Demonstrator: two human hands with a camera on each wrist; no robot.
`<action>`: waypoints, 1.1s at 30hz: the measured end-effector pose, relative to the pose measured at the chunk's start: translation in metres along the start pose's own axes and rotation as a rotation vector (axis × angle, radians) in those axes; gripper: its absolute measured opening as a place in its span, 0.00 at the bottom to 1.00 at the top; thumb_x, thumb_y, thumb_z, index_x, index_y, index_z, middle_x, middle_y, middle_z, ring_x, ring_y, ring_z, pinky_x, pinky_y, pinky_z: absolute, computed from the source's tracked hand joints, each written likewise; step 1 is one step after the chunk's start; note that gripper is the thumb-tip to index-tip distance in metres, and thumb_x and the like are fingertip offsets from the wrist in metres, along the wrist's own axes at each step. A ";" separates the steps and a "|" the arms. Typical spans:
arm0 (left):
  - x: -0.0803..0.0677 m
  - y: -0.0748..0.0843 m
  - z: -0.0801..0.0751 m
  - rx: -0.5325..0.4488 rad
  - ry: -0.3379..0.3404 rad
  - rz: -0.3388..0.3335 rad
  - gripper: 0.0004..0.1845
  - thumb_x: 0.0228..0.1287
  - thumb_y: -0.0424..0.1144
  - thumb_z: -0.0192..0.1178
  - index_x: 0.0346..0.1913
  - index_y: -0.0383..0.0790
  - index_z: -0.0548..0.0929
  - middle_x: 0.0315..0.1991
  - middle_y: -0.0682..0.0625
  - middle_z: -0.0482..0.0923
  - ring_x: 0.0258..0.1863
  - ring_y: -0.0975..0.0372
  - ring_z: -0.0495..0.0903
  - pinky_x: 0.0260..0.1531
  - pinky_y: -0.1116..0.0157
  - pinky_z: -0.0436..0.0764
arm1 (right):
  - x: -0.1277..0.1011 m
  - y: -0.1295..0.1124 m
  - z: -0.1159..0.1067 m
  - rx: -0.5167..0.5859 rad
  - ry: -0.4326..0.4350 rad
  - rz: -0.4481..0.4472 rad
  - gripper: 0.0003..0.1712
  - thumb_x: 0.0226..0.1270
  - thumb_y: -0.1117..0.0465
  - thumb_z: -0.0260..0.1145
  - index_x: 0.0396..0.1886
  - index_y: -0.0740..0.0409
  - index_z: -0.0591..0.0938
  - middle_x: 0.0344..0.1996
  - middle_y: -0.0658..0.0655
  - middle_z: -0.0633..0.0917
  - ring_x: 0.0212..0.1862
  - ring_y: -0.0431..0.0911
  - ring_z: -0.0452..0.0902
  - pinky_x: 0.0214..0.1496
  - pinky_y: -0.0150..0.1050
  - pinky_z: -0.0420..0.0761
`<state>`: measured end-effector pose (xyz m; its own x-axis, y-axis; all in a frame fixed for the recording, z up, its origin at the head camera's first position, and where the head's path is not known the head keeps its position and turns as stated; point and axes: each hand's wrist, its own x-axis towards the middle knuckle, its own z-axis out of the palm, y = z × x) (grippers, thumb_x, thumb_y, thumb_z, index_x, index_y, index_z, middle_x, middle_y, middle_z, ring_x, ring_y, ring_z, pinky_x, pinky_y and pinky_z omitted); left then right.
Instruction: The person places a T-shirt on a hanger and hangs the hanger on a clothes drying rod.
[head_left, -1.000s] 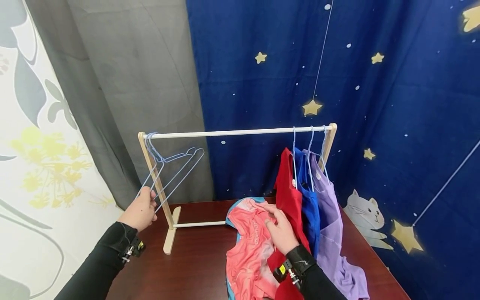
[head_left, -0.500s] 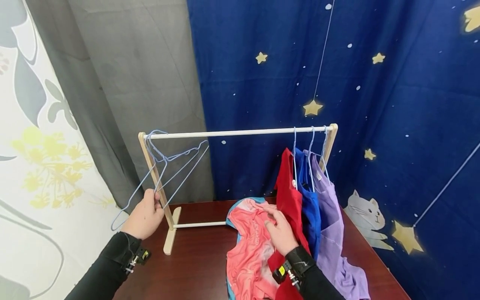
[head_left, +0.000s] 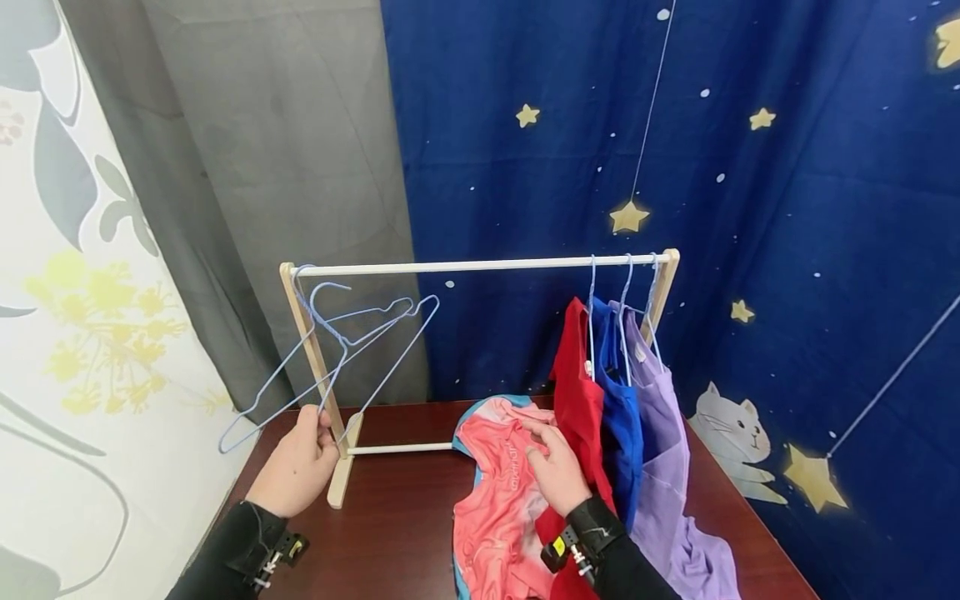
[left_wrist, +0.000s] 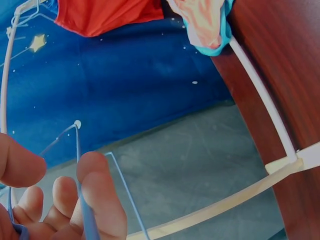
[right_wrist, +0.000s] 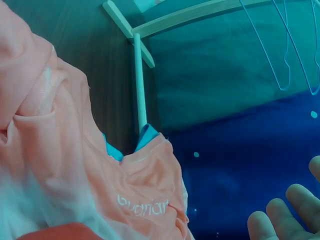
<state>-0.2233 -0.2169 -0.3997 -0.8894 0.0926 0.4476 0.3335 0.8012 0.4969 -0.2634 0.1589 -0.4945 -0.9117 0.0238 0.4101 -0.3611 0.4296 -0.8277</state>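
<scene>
In the head view my left hand (head_left: 296, 467) holds a blue wire hanger (head_left: 328, 326) by its lower part, left of the rack. This hanger's hook stands free of the white top rod (head_left: 480, 266). Another blue hanger overlaps it, its hook at the rod's left end. The left wrist view has the wire crossing my curled fingers (left_wrist: 100, 195). My right hand (head_left: 557, 467) hovers over or lightly touches a pink shirt (head_left: 495, 492) with blue trim, its fingers relaxed. In the right wrist view the shirt's white lettering shows beside those fingertips (right_wrist: 261, 226).
Red (head_left: 581, 367), blue (head_left: 622, 417) and purple (head_left: 660, 433) garments hang on hangers at the rod's right end. The wooden rack's left post (head_left: 318, 358) stands near my left hand. Beneath lies a dark red-brown table (head_left: 390, 517), with curtains behind.
My left hand has moved right and slightly down with the hanger, whose hook has come away from the rod. The right hand has barely moved.
</scene>
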 end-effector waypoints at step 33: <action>-0.035 0.003 0.089 -0.093 -0.125 -0.136 0.13 0.62 0.28 0.57 0.48 0.40 0.70 0.27 0.52 0.69 0.24 0.63 0.70 0.27 0.63 0.71 | 0.028 0.034 0.084 -0.240 -0.187 -0.032 0.21 0.63 0.68 0.61 0.56 0.70 0.82 0.54 0.68 0.81 0.54 0.60 0.78 0.59 0.54 0.75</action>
<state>-0.2185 -0.1648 -0.4803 -0.9582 0.0651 0.2787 0.2303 0.7537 0.6156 -0.3174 0.0985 -0.5438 -0.9289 -0.1503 0.3386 -0.3541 0.6287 -0.6924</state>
